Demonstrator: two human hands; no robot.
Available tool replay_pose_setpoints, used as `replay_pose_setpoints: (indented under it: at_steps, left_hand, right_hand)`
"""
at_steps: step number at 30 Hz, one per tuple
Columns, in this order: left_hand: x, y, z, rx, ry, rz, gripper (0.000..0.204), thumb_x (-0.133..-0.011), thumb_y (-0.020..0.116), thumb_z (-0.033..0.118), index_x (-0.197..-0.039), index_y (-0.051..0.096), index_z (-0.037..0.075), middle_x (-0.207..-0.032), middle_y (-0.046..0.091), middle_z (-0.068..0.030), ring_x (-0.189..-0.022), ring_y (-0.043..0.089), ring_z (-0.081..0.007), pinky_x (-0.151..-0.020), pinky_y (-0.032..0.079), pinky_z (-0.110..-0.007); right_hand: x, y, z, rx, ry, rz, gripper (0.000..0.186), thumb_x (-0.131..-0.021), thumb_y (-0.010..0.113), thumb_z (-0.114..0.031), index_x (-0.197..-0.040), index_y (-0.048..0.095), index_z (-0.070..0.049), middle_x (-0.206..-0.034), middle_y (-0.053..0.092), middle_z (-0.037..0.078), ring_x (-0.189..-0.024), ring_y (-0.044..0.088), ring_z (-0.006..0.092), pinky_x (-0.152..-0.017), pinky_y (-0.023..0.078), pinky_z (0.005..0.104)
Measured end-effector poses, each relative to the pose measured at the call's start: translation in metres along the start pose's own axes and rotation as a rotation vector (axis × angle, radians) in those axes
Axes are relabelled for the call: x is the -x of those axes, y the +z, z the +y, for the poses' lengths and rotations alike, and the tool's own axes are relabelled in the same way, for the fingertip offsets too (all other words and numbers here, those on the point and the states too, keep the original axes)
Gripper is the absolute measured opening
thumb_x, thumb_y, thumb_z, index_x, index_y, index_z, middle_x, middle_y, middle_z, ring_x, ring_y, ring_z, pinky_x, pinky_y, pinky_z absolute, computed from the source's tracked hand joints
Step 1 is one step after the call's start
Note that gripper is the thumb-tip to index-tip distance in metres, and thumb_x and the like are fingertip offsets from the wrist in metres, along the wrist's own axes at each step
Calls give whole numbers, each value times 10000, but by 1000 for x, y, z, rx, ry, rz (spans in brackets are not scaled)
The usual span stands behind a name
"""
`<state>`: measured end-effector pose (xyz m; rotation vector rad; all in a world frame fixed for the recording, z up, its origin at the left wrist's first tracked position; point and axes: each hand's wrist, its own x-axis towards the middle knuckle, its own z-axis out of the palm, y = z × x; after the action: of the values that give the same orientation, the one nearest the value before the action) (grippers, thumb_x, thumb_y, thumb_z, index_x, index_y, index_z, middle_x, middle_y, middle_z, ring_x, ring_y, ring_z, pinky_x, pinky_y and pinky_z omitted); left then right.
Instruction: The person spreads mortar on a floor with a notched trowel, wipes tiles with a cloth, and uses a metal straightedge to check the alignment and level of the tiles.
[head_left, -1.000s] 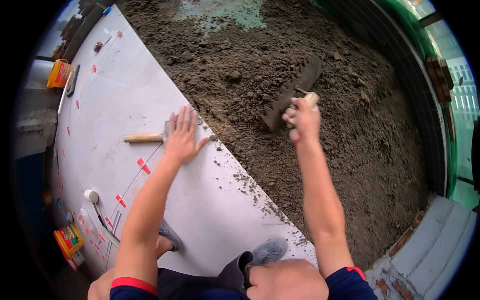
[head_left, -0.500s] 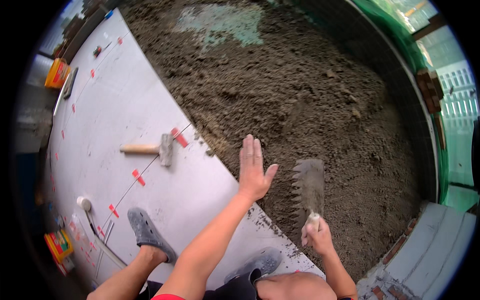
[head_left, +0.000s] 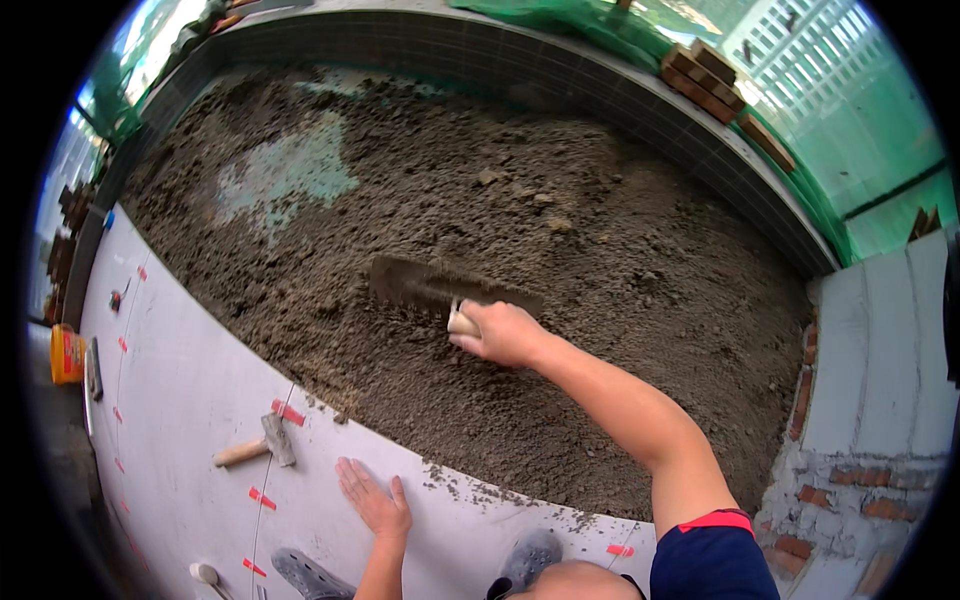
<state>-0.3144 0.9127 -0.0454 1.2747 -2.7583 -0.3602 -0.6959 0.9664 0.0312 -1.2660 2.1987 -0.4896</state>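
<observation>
My right hand (head_left: pixel 492 332) is closed round the pale handle of a notched trowel (head_left: pixel 410 283). The trowel's long blade lies flat across the loose, grey-brown mortar bed (head_left: pixel 600 350), its length running left to right. My left hand (head_left: pixel 375 500) is flat with fingers stretched out, over the pale floor tiles (head_left: pixel 200 350) near the mortar's edge. To the left of that hand lies a mallet (head_left: pixel 277 440) with a wooden handle and a dirty grey head. Crumbs of mortar are scattered along the tile edge.
Red tile wedges (head_left: pixel 262 497) stand in the tile joints. A yellow bucket (head_left: pixel 67 354) is at the far left, near a small tool (head_left: pixel 120 296). Bricks (head_left: pixel 702 82) sit on the low dark-tiled wall (head_left: pixel 480 60); green netting hangs behind. A partly bare brick wall (head_left: pixel 860 480) rises at right.
My right hand has carried the trowel forward and left, turning its blade sideways onto the mortar. My left hand has moved back from above the mortar edge to the tiles. The view has shifted.
</observation>
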Motion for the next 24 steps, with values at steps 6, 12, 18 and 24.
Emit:
replay_pose_setpoints:
  at_steps: [6,12,18,24]
  left_hand:
    - [6,-7,-21,-33,83,-4,738,-962,420,437,-1465,225,-66,-1532,222,-253,-1430,184,-413,-1165,141,-496]
    - [4,-17,-66,-103,94,10,736,-959,414,436,-1487,209,-34,-1546,221,-225,-1435,199,-389,-1169,145,-486]
    - [2,-22,-50,-63,186,32,701,-984,394,416,-1474,224,-56,-1538,226,-239,-1426,208,-391,-1168,156,-473]
    - [-7,-35,-49,-108,262,24,718,-972,470,399,-1416,283,-134,-1473,273,-334,-1362,278,-464,-1117,249,-531]
  right_hand:
    - [30,-58,94,-116,497,395,472,-889,613,-405,-1136,539,-10,-996,663,260,-961,636,416,-825,510,480]
    - [143,-76,173,-83,872,667,466,-876,626,-425,-1103,573,-22,-1032,650,272,-994,624,423,-856,493,483]
    - [287,-77,241,-153,1359,843,487,-922,548,-456,-1033,614,13,-975,674,235,-942,650,377,-811,505,467]
    - [204,-11,132,-136,652,641,446,-958,470,-447,-1061,572,-25,-987,640,246,-974,615,423,-821,484,494]
